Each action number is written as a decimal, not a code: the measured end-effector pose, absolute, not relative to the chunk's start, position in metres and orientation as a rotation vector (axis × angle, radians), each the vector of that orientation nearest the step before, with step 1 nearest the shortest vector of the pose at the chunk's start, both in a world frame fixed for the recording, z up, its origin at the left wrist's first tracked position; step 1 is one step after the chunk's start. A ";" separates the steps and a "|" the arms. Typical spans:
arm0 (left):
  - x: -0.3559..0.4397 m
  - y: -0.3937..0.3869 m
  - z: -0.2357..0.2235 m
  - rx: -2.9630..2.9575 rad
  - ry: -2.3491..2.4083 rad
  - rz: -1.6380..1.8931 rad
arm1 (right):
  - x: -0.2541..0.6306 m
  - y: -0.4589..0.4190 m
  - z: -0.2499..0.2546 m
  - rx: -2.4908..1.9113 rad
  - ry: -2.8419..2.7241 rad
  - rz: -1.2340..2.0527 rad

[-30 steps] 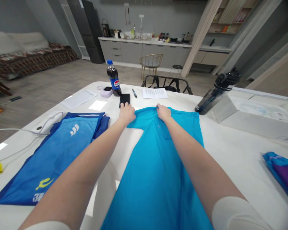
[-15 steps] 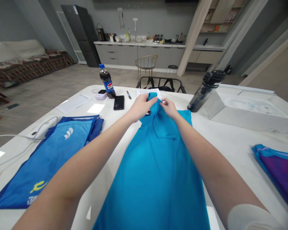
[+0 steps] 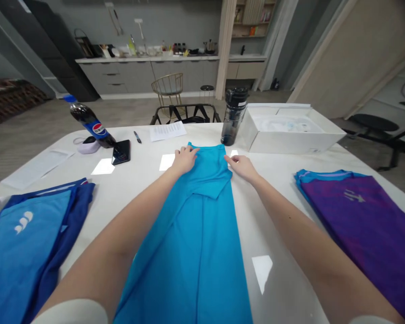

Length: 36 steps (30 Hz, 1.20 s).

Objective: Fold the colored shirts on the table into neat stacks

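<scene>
I am looking down the length of a turquoise shirt (image 3: 219,234), which is lying on the white table (image 3: 141,166) and running from the bottom of my view up to both hands. To its left a folded blue garment (image 3: 43,229) is lying, and to its right a folded purple garment (image 3: 367,220). A loose flap of the turquoise cloth is crossing the shirt's upper part. My left hand (image 3: 185,159) is resting on that shirt near its far left corner, fingers laid over the cloth; I cannot tell whether they are pinching any. My right hand (image 3: 241,166) is meeting the right edge with its fingertips, and its grip is also too unclear to call.

Farther on, a black phone (image 3: 121,152) is lying in front of a cola bottle (image 3: 91,122), with a pen (image 3: 137,137) and a printed sheet (image 3: 168,131) lying to the right. A dark tumbler (image 3: 233,119) is standing just beside an open white box (image 3: 290,141). Beyond the table a black chair (image 3: 185,112) is standing, then a gold wire chair (image 3: 168,85) before grey kitchen cabinets (image 3: 131,74).
</scene>
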State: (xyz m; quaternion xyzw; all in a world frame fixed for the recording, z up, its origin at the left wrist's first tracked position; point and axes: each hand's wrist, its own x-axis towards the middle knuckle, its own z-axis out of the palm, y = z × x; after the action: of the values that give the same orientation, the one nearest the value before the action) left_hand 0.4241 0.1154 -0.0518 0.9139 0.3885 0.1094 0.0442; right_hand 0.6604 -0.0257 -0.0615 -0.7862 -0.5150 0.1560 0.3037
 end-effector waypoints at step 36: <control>0.364 0.061 -0.086 2.785 1.171 0.353 | 0.537 -0.081 -0.084 -2.330 -1.818 0.056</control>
State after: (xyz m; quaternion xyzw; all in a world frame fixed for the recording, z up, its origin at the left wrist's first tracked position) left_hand 0.3644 0.0613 -0.0861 0.9145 0.3844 0.1159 0.0499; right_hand 0.5372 -0.0810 -0.0839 -0.7848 -0.6125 0.0187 0.0927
